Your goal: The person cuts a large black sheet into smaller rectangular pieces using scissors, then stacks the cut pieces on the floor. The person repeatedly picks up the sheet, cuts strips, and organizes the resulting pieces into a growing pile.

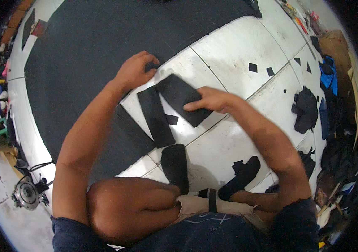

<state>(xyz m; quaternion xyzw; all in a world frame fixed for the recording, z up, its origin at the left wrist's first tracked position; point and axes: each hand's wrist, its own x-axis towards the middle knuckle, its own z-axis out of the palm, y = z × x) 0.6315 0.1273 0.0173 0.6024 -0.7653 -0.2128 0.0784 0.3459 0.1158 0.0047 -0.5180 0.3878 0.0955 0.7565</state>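
Note:
My right hand grips a black rectangular piece of cloth, thumb on top and fingers out of sight underneath. Beside the piece's upper left end is my left hand, over the edge of a large dark cloth sheet. Its fingers are bent and stand apart from the thumb, with only dark cloth showing in the gap. A longer black cloth strip lies on the tiles below the held piece, partly overlapped near its top. A small black scrap sits between the two.
White floor tiles carry several small black scraps and a crumpled dark cloth heap at right. Cluttered cloth and a blue bundle line the right side. A round metal device stands at lower left. My black-socked feet are close by.

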